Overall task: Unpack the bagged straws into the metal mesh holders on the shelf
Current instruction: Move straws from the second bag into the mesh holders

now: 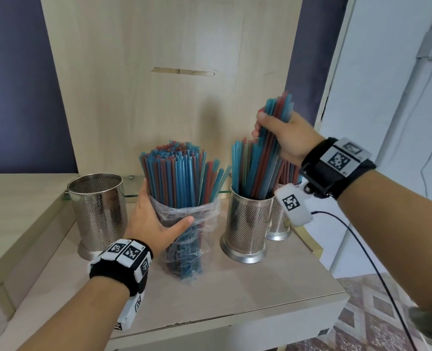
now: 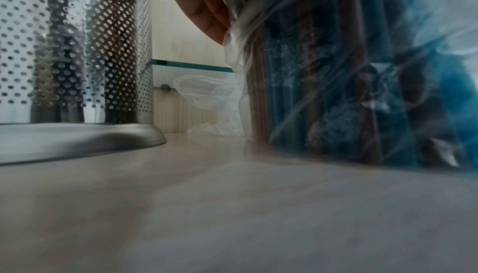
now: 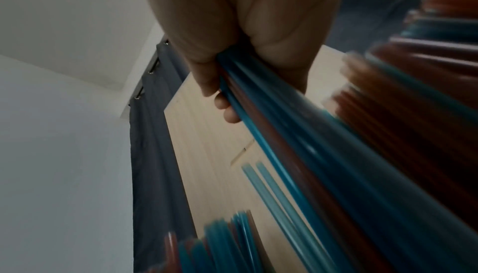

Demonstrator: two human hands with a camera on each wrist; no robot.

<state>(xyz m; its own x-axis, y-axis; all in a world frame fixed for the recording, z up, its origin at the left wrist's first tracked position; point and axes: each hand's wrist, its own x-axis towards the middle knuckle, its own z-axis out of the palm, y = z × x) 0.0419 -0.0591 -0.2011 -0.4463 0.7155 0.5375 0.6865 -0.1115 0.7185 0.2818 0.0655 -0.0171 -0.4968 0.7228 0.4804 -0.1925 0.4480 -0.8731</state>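
A clear plastic bag (image 1: 184,239) of blue and red straws (image 1: 176,173) stands upright on the shelf, its top rolled down. My left hand (image 1: 156,219) grips the bag around its middle; the left wrist view shows the bag (image 2: 362,93) close up. My right hand (image 1: 280,133) holds a bunch of straws (image 1: 278,110) with their lower ends inside the middle mesh holder (image 1: 247,224), which has straws in it. The right wrist view shows the fingers (image 3: 220,85) curled round that bunch (image 3: 297,154). An empty mesh holder (image 1: 98,209) stands on the left.
A third mesh holder (image 1: 278,224) with straws stands behind the middle one, partly hidden by my right wrist. A glass ledge (image 1: 133,191) runs along the wooden back panel. The shelf (image 1: 260,295) ends at the front and right; a cable (image 1: 361,239) hangs from my right wrist.
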